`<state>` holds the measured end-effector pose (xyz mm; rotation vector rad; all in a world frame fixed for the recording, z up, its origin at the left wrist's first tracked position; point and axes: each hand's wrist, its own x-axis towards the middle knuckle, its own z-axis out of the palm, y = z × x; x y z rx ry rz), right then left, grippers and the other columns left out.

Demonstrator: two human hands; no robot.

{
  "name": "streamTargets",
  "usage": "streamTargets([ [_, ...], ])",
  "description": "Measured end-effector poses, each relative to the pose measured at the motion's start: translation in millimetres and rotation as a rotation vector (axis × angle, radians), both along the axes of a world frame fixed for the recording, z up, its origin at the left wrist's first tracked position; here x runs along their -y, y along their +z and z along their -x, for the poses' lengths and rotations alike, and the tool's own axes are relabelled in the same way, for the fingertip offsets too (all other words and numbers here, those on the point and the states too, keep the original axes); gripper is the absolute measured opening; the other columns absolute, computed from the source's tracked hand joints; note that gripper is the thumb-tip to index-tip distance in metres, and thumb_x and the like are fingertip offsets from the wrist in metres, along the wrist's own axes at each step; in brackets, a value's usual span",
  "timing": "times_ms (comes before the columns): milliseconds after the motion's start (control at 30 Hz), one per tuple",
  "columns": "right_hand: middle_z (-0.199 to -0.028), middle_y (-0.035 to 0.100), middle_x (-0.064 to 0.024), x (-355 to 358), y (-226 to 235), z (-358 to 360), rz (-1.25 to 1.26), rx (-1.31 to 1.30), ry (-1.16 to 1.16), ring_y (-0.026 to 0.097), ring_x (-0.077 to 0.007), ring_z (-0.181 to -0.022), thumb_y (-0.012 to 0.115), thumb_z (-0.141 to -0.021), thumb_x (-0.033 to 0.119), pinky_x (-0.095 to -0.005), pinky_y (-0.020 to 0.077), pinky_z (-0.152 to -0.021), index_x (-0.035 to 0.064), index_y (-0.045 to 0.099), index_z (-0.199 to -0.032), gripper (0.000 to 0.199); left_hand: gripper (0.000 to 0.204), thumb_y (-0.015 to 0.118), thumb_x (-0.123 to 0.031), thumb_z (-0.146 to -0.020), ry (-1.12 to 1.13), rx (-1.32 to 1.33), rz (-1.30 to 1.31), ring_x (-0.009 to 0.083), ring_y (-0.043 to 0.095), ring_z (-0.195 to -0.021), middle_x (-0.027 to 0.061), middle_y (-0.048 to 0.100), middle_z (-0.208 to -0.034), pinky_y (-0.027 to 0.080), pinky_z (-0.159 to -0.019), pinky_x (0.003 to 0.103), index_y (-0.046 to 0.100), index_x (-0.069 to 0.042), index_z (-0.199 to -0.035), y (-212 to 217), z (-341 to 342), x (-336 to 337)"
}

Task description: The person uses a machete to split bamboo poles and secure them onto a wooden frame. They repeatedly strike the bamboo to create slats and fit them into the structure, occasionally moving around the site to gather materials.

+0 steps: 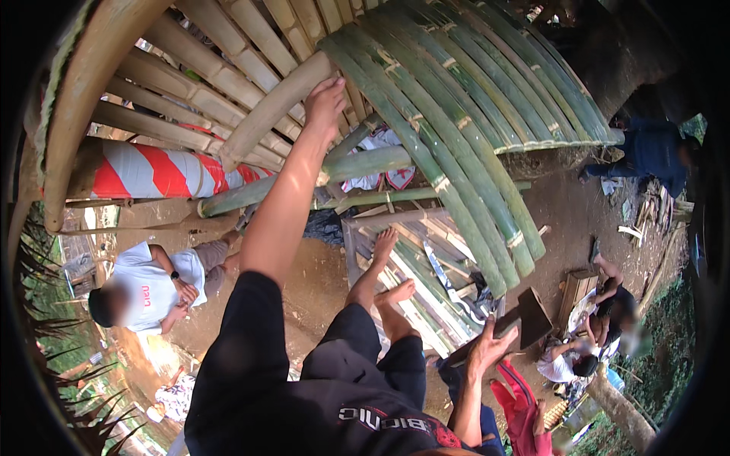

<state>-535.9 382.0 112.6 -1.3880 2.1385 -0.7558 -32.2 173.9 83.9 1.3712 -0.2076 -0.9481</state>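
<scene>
My left arm reaches up and forward. My left hand [325, 106] is closed at the edge of a thick tan bamboo pole [277, 110], beside a row of overlapping green split-bamboo strips [456, 99]. At the lower right, my right hand [488, 348] is against a dark brown flat board [530, 318] and appears to grip it; part of the board is hidden behind the hand. My bare feet rest on a low platform of bamboo slats [426, 323]. A long blade-like tool [441, 270] with a dark end lies there.
Overhead at left are pale bamboo slats [220, 64] and a post wrapped in red-and-white striped sheeting [156, 171]. A person in a white shirt [156, 285] stands on the left. Others are at right, including someone in red [521, 406] close to my right arm.
</scene>
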Motion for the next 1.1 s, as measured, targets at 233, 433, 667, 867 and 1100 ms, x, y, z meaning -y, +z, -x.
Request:
streamTargets([
  [233, -0.099, 0.058, -0.0065, 34.9, -38.8, -6.6, 0.078, 0.462, -0.188, 0.054, -0.0167, -0.085, 0.066, -0.089, 0.020, -0.0307, 0.0439, -0.079, -0.0035, 0.051, -0.122, 0.043, 0.026, 0.063, -0.015, -0.091, 0.103, -0.019, -0.178, 0.0200, 0.059, -0.099, 0.0061, 0.061, -0.107, 0.049, -0.085, 0.039, 0.058, -0.005, -0.114, -68.8, -35.6, 89.9],
  [433, -0.103, 0.058, -0.0063, 53.7, -29.3, -26.3, 0.027, 0.441, -0.153, 0.053, -0.0145, -0.085, 0.064, -0.090, 0.015, -0.0293, 0.0435, -0.078, -0.0033, 0.051, -0.123, 0.040, 0.018, 0.063, -0.011, -0.090, 0.134, 0.049, -0.141, 0.0161, 0.061, -0.079, 0.0045, 0.064, -0.092, 0.051, -0.071, 0.032, 0.061, -0.003, -0.106, -79.7, -34.7, 85.9],
  [667, -0.108, 0.059, -0.0087, 54.4, -30.5, -28.0, 0.020, 0.420, -0.195, 0.053, -0.0163, -0.090, 0.064, -0.089, 0.018, -0.0304, 0.0424, -0.083, -0.0038, 0.049, -0.127, 0.046, 0.014, 0.066, -0.008, -0.088, 0.208, 0.171, -0.234, 0.0127, 0.057, -0.069, 0.0034, 0.063, -0.083, 0.050, -0.061, 0.028, 0.064, -0.001, -0.099, -77.6, -30.6, 86.7],
  [867, -0.110, 0.057, -0.0107, 56.3, -28.2, -31.2, 0.007, 0.397, -0.236, 0.053, -0.0192, -0.094, 0.066, -0.089, 0.019, -0.0318, 0.0420, -0.086, -0.0067, 0.050, -0.124, 0.046, 0.017, 0.066, -0.008, -0.088, 0.223, 0.200, -0.241, 0.0135, 0.057, -0.070, 0.0049, 0.064, -0.085, 0.051, -0.063, 0.029, 0.064, 0.000, -0.102, -78.0, -30.8, 86.3],
  [1100, -0.108, 0.059, -0.0111, 53.6, -32.9, -27.5, -0.009, 0.435, -0.246, 0.053, -0.0190, -0.090, 0.066, -0.089, 0.019, -0.0318, 0.0419, -0.084, -0.0065, 0.051, -0.123, 0.046, 0.019, 0.068, -0.010, -0.087, 0.241, 0.248, -0.319, 0.0141, 0.057, -0.070, 0.0039, 0.062, -0.081, 0.051, -0.061, 0.029, 0.065, 0.001, -0.103, -71.7, -23.1, 89.2],
])
